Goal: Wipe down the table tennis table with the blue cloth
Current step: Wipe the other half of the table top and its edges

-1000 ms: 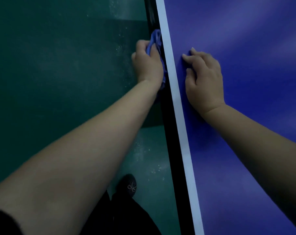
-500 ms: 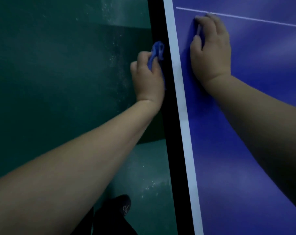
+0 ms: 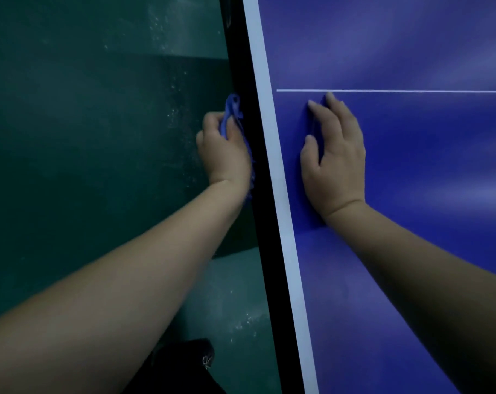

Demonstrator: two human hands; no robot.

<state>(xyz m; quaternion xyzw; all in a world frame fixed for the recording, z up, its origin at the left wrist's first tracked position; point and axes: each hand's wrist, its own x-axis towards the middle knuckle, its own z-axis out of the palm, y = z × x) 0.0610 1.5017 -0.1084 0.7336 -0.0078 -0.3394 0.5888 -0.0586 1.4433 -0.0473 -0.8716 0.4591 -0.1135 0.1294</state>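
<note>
Blue cloth sits bunched in our left hand, pressed against the tabletop side edge to wipe it; our right hand lies flat, empty, bracing us.

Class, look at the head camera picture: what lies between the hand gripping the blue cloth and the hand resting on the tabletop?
In the head view, the table's black side edge and white border stripe run between the left hand, gripping the blue cloth, and the right hand.

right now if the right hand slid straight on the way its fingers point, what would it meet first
The thin white centre line on the table top. The right hand lies flat with its fingertips just short of it; nothing raised shows beyond.
</note>
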